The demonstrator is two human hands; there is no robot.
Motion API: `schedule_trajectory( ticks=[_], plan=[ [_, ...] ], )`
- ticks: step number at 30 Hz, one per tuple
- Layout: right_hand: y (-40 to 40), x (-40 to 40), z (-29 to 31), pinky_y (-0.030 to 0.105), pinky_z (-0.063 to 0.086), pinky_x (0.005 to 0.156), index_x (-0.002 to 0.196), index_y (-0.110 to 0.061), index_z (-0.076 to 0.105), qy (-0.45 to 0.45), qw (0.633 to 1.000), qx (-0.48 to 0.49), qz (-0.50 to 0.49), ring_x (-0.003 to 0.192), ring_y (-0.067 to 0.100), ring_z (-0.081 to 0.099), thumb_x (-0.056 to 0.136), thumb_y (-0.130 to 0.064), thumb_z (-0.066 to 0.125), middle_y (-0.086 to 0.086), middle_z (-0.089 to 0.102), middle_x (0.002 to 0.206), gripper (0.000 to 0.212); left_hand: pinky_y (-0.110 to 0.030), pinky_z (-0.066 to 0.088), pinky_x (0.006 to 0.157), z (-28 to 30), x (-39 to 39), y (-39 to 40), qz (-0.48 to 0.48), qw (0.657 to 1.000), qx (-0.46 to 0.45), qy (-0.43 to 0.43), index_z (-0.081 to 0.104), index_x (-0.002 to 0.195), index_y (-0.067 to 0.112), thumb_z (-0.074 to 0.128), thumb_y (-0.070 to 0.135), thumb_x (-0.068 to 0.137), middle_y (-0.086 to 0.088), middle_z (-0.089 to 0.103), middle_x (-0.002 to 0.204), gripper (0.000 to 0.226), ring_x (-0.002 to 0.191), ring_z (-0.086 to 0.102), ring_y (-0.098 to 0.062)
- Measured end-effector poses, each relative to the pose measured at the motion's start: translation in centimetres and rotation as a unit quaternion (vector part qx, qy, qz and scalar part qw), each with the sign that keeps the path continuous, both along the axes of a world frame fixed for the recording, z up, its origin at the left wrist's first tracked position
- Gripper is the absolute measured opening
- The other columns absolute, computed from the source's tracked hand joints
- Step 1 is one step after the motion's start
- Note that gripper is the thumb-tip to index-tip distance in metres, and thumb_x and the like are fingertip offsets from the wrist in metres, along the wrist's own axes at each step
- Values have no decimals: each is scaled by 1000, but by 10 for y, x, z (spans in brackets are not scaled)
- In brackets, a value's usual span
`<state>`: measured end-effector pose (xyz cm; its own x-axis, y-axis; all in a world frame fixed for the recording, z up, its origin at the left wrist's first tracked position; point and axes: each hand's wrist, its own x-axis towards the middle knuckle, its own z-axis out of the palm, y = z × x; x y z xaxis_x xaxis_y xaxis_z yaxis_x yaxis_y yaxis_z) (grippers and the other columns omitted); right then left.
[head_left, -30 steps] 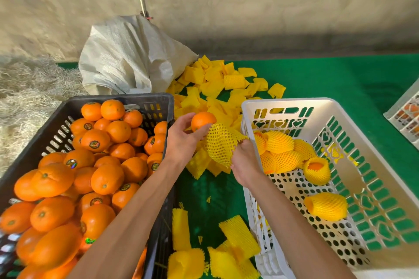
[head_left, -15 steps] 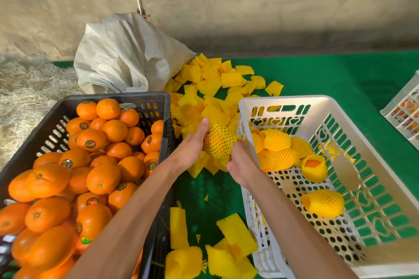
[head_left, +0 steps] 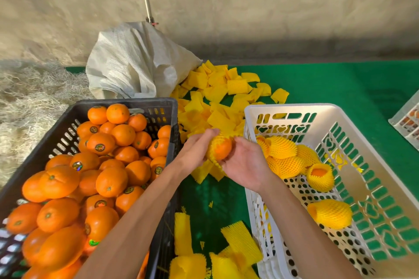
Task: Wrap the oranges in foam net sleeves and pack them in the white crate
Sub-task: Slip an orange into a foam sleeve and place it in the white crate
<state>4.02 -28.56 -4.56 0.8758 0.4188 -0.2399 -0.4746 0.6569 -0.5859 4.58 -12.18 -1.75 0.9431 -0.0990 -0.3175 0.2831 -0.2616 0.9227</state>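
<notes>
You are working the sleeve (head_left: pixel 214 142) over one orange (head_left: pixel 221 150), mid-wrap step. Your left hand (head_left: pixel 196 150) is cupping the far-left side of it, fingers (head_left: pixel 209 132) curling over the top and gripping net and fruit. Your right hand (head_left: pixel 243 164) is cradling it from below and right, fingers wrapping under, thumb reaching toward the top. Bare peel is showing between both sets of fingers, facing you, so the sleeve is only partly on.

The orange is sitting in the air between the black crate (head_left: pixel 158 106), left of your left fingers, and the white crate (head_left: pixel 254 108), just right of your right fingers. Wrapped oranges (head_left: pixel 283 158) are already lying in the white crate's far corner. Spare sleeves (head_left: pixel 224 88) are piling on the table (head_left: pixel 340 84) beyond your fingertips.

Next move probably needs you pulling the net down over the exposed face, then swinging right and setting the fruit beside the wrapped ones. Plenty of bare oranges are waiting in the black crate, so the task looks early.
</notes>
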Motion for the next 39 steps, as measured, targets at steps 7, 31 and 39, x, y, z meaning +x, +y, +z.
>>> schedule_trajectory(
  ticks=[7,31,39],
  plan=[
    [20,-9,-5,31,57,98,129,-20,69,-218,881,-380,-179,115,10,69,99,-31,67,-4,74,123,32,-28,37,50,-3,12,10,141,981,-122,45,56,90,24,57,81,74,-7,43,70,59,54,41,-17],
    [-55,15,-12,39,50,86,146,-22,40,-273,566,-708,-321,116,18,49,85,-42,76,4,47,138,73,-43,57,68,13,0,16,110,945,-151,-267,60,124,-3,53,6,106,-19,61,121,21,88,65,-26],
    [-51,18,-21,49,28,122,126,-6,69,-373,528,-734,-209,147,35,37,98,-18,68,14,51,151,31,-44,51,101,5,5,78,112,906,293,-283,60,130,12,51,3,101,-8,60,129,32,119,58,-27]
  ],
)
